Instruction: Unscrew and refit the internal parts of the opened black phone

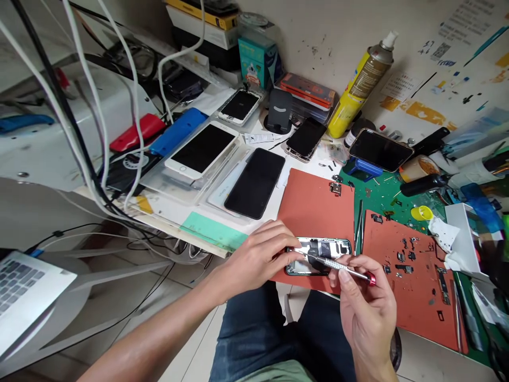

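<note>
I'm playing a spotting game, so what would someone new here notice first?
Probably the tall yellow can at the back, near the wall. Then maybe the front middle, where the right hand holds a silver tool with a red end over an opened phone. The reddish mat on the right, scattered with tiny parts, stands out too.
</note>
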A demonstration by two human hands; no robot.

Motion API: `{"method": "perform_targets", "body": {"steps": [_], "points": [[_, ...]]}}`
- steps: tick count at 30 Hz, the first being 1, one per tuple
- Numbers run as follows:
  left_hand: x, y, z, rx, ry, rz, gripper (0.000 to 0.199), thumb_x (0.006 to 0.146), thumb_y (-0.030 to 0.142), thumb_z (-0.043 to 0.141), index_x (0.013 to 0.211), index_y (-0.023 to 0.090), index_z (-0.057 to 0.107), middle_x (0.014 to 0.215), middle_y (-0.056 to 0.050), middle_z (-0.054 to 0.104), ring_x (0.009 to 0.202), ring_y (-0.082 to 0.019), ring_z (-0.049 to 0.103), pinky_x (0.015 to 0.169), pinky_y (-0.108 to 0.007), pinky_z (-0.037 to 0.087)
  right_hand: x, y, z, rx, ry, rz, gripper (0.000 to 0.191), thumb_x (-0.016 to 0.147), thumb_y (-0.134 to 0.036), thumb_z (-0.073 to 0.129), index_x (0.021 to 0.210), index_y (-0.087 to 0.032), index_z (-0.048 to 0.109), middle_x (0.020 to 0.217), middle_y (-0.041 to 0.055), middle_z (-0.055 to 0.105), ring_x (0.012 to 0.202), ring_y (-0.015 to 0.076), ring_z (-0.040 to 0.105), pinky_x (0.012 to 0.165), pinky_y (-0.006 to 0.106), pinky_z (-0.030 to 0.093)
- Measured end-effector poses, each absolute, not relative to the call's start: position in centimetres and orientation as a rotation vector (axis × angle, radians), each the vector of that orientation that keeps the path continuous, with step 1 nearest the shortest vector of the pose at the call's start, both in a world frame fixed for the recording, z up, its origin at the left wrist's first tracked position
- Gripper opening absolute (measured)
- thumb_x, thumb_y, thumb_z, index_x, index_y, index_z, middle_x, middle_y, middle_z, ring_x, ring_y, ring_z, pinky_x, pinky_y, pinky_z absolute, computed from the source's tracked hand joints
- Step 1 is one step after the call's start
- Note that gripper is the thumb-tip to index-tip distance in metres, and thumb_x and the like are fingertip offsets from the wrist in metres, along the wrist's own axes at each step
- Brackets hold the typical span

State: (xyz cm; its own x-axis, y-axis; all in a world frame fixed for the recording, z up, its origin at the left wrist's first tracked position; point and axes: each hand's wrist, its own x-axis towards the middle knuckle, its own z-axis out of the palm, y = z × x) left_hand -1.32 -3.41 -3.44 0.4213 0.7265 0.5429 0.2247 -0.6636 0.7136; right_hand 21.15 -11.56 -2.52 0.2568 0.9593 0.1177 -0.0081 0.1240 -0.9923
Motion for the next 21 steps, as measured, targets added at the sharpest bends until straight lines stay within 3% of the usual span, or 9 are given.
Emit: {"method": "perform_targets", "body": {"steps": [21], "points": [[-1.6, -3.5, -4.2, 2.155, 0.739, 1.132, 0.008, 0.107, 0.009, 0.068, 0.104, 0.017, 0.067, 0.094, -0.003, 0.070, 0.088, -0.016, 0.061, 0.087, -0.033, 0.051, 20.8, -12.7, -1.6, -1.313, -0.870, 0.962, 0.021, 0.094, -0.026, 0.088, 0.109, -0.024, 0.074, 0.105, 0.0047, 0.077, 0.082, 0.0184, 0.080, 0.074, 0.032, 0.072]]}}
